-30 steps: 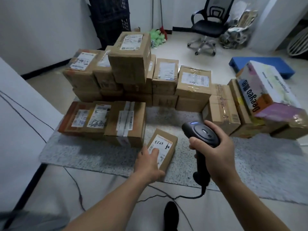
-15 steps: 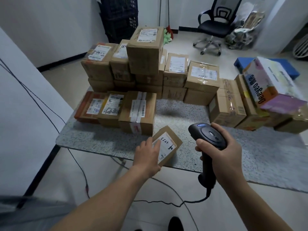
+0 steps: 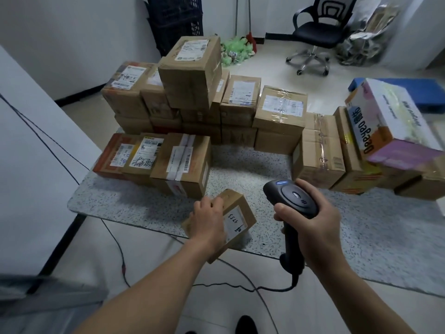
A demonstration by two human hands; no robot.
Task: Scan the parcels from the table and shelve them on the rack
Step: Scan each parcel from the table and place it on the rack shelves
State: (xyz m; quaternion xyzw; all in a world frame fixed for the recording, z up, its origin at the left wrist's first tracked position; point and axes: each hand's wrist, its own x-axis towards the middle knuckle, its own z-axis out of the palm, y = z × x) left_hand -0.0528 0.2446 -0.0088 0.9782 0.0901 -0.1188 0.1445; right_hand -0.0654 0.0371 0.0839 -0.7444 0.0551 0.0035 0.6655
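Left edge: a grey blurred shape at 8 o'clock is cut off by the frame; I cannot tell what it is.
Left hand point(image 3: 209, 220): fingers curled over the far edge of the small parcel point(image 3: 240, 204), gripping it; the palm hides the left part of its white label.
Small parcel: tilted at the near rim of the desk point(image 3: 240, 165), at 6 o'clock, its near end past the rim; whether it touches the desk is hidden by the hand.
Right hand point(image 3: 315, 225): clamped round the handle of the black scanner point(image 3: 292, 197), just right of the parcel; the scanner's window faces away and is out of sight.
Back rows: lower boxes in the parcel stack point(image 3: 192, 75) at 12 o'clock show only their front faces.
Writing, small parcel: handwritten digits, upside down from here, not surely readable.
Writing, front row at 10 o'clock: barcoded labels, one with big black brush characters; the print is too small.
Writing, colourful box point(image 3: 390, 121) at 2 o'clock: "Deeyeo" in dark letters, running sideways; it lies tilted on brown cartons.
Surface: pale speckled stone-look top with a rounded corner.
Room: white walls, light floor; dark crates point(image 3: 175, 20) at 11 o'clock, a green heap point(image 3: 234, 48), an office chair point(image 3: 317, 27) at 1 o'clock, a blue mat point(image 3: 421, 90), a cable point(image 3: 115, 242) on the floor.
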